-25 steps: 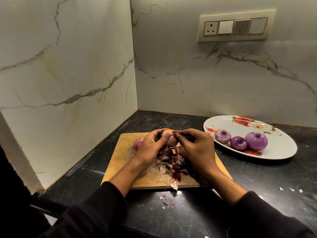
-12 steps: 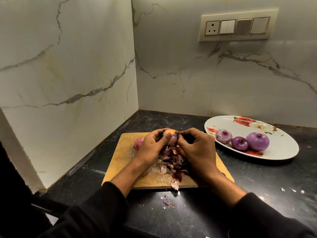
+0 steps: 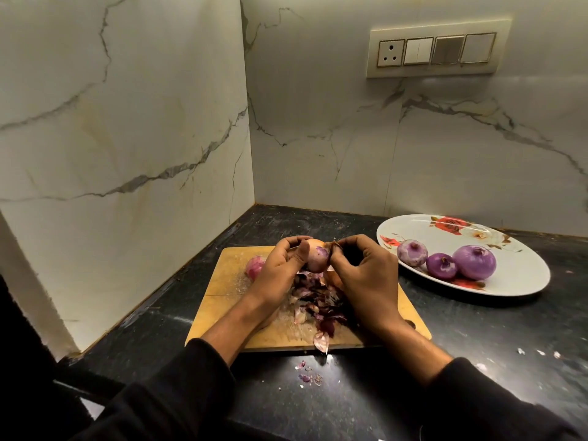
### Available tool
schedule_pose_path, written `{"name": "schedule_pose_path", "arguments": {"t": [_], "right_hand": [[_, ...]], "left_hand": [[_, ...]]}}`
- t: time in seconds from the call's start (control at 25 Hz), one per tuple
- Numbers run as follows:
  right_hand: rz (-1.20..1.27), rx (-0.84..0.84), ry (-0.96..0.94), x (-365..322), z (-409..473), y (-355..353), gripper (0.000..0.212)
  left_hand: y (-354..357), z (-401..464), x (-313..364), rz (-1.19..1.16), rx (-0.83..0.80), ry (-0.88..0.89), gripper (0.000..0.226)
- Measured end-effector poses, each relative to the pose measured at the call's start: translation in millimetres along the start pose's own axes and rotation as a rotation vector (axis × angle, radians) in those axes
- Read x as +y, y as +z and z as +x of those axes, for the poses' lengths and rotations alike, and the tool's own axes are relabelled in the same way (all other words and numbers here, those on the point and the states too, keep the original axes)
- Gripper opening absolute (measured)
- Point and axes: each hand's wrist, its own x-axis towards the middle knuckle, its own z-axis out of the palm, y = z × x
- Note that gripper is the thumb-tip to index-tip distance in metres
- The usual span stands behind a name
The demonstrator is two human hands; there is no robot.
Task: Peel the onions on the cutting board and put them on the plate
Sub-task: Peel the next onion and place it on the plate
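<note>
A half-peeled red onion sits in my left hand, raised just above the far part of the wooden cutting board on a black stone counter. My left fingers curl over its top and my thumb presses its near side, so the grip is closed round the bulb. My right hand meets it from the other side, forefinger and thumb pinching a strip of papery onion skin at the bulb's upper right edge; the remaining fingers are curled in toward the palm.

Under my wrists a heap of purple onion peels covers the middle of the board, one pale piece hanging at its near edge. A few small scraps lie on the counter just in front of the board. Another unpeeled onion rests on the board behind my left hand, partly hidden by it.

To the right, well apart from the board, an oval white plate with red flower prints holds three peeled onions grouped near its front rim, the largest at right. My black sleeves fill the foreground. On the marble wall above hangs a switch panel with a socket.
</note>
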Motion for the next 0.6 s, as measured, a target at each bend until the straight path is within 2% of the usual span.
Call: {"name": "schedule_pose_path", "arguments": {"t": [0.16,0.28,0.44,0.6], "right_hand": [[0.018,0.017,0.036,0.4,1.9,-1.4,0.005],[0.016,0.002,0.038,-0.4,1.7,-1.2,0.005],[0.039,0.016,0.086,-0.2,3.5,-2.7,0.003],[0.05,0.005,0.13,0.6,6.6,-4.7,0.004]], "left_hand": [[0.3,-1.9,0.5,0.034,-0.074,0.023,0.054],[0.3,-1.6,2.0,0.034,-0.06,0.026,0.059],[1.4,-2.8,6.0,-0.139,-0.049,-0.034,0.051],[2.2,-2.8,7.1,-0.18,-0.069,-0.051,0.044]]}}
